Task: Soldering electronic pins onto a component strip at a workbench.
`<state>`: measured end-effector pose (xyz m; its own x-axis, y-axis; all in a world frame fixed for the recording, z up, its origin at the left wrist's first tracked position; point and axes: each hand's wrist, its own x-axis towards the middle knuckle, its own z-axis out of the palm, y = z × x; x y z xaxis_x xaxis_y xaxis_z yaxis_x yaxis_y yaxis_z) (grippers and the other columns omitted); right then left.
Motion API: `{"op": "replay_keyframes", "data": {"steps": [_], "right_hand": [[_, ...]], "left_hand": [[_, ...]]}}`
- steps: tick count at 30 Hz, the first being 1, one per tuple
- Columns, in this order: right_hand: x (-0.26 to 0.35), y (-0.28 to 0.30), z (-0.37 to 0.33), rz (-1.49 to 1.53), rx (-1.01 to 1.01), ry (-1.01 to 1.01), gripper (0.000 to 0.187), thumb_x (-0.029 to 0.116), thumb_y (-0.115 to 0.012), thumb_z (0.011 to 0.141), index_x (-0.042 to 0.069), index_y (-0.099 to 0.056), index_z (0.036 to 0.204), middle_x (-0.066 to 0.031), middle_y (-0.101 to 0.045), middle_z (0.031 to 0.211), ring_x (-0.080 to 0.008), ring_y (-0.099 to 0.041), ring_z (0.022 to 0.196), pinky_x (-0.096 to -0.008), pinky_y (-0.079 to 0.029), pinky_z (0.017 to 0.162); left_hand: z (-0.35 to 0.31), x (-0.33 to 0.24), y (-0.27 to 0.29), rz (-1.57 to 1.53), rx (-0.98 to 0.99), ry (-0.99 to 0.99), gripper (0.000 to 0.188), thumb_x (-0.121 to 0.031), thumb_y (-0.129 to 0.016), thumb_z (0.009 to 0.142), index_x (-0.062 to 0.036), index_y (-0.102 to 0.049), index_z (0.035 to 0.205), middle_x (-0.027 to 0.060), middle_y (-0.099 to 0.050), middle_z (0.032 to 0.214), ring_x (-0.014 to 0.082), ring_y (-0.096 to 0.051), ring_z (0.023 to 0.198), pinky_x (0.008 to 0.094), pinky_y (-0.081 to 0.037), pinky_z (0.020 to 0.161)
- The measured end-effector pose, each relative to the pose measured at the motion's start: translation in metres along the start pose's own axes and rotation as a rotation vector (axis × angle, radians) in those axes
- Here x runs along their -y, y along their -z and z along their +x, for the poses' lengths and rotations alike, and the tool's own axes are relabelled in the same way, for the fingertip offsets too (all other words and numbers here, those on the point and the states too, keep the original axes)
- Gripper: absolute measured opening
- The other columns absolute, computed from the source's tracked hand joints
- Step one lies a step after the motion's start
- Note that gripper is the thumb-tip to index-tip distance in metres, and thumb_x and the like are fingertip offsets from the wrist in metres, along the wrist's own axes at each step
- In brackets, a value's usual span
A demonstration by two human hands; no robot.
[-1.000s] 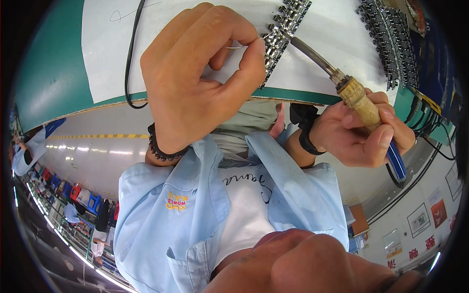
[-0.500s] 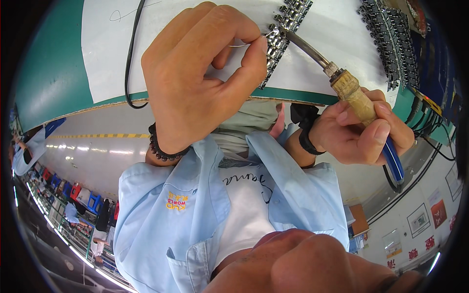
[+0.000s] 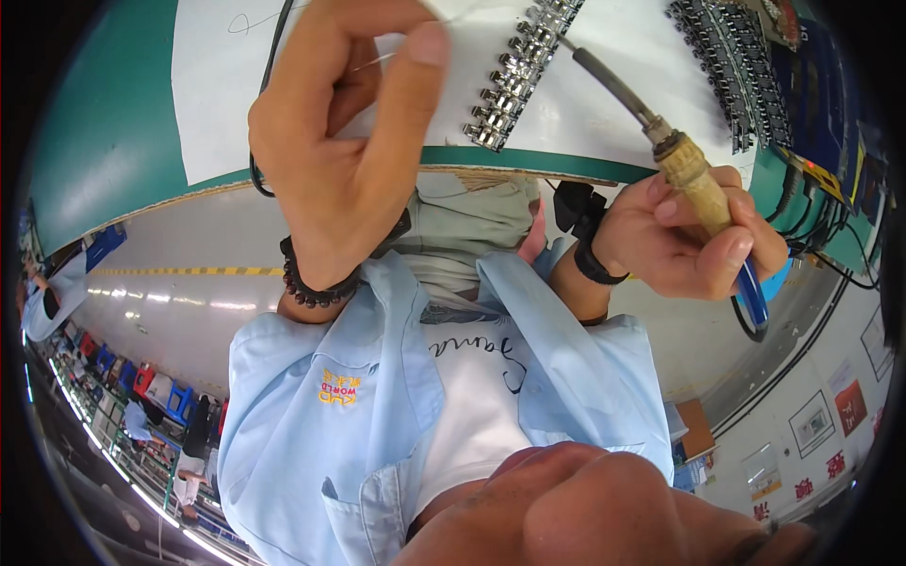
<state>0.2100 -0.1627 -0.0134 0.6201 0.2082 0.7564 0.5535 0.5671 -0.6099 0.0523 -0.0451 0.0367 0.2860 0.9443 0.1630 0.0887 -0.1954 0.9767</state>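
A thin solder wire [image 3: 376,62] is pinched in my left hand [image 3: 344,141], which is left of a row of small shiny metal parts [image 3: 514,80], apart from it. My right hand [image 3: 698,236] grips a soldering iron [image 3: 694,179] by its blue handle and the tan wrapping above. The iron's dark tip points up and left, beside the right edge of the row; whether it touches cannot be told. Several more rows of dark small parts [image 3: 736,80] lie to the right. Part of the wire is blurred.
White paper [image 3: 222,104] lies under the parts on a green tabletop [image 3: 109,132]. A black cable [image 3: 267,90] runs behind my left hand. At the right edge stands a blue box [image 3: 830,104], with black cables [image 3: 835,226] hanging near it.
My left hand has pulled back to the left with the solder wire, away from the row. The iron's tip has shifted up and right from among the parts to the row's edge.
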Motion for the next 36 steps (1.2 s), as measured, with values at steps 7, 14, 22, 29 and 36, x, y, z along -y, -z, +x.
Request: {"op": "replay_keyframes", "data": {"steps": [7,14,22,29,36], "right_hand": [[0.002,0.0,0.006,-0.281,-0.036,-0.016,0.032,0.027,-0.055,0.1,-0.004,-0.05,0.098,-0.0109,-0.053,0.057,-0.0153,-0.049,0.039,-0.0257,-0.039,0.037],[0.006,0.009,-0.002,-0.099,0.1,-0.018,0.033,0.029,-0.053,0.103,-0.004,-0.049,0.101,-0.0135,-0.054,0.057,-0.0156,-0.051,0.042,-0.0274,-0.04,0.038],[0.012,0.016,0.0,-0.114,0.238,-0.114,0.026,0.025,-0.048,0.105,-0.001,-0.048,0.101,-0.0118,-0.052,0.056,-0.0163,-0.051,0.043,-0.028,-0.043,0.04],[0.013,-0.005,0.003,-0.325,0.146,-0.1,0.036,0.034,-0.04,0.107,0.004,-0.046,0.088,0.0001,-0.039,0.045,-0.0073,-0.04,0.035,-0.0207,-0.037,0.038],[0.007,0.019,0.007,-0.121,0.364,0.0,0.032,0.014,-0.065,0.095,-0.011,-0.05,0.108,-0.0172,-0.059,0.066,-0.0218,-0.056,0.045,-0.034,-0.052,0.044]], "left_hand": [[0.004,0.009,0.019,0.127,0.192,-0.226,0.011,0.001,-0.073,0.088,0.0014,-0.066,0.096,-0.0023,-0.06,0.078,0.0008,-0.04,0.061,0.017,-0.026,0.054],[0.001,0.015,0.012,0.313,0.217,-0.324,0.014,0.002,-0.073,0.086,0.0006,-0.06,0.088,-0.0035,-0.053,0.068,0.0015,-0.033,0.058,0.0182,-0.024,0.053],[0.001,0.022,0.018,0.237,0.261,-0.317,0.019,0.002,-0.076,0.081,-0.0018,-0.059,0.083,-0.0043,-0.048,0.064,0.0025,-0.026,0.057,0.0209,-0.02,0.053],[0.003,0.014,0.018,0.22,0.243,-0.272,0.02,0.005,-0.076,0.078,-0.002,-0.058,0.084,-0.0041,-0.047,0.064,0.0032,-0.026,0.057,0.0215,-0.018,0.054],[0.007,0.017,0.019,0.239,0.473,-0.255,0.033,-0.001,-0.085,0.07,-0.0003,-0.06,0.092,0.0003,-0.053,0.076,0.0077,-0.045,0.066,0.0211,-0.032,0.056]]}}
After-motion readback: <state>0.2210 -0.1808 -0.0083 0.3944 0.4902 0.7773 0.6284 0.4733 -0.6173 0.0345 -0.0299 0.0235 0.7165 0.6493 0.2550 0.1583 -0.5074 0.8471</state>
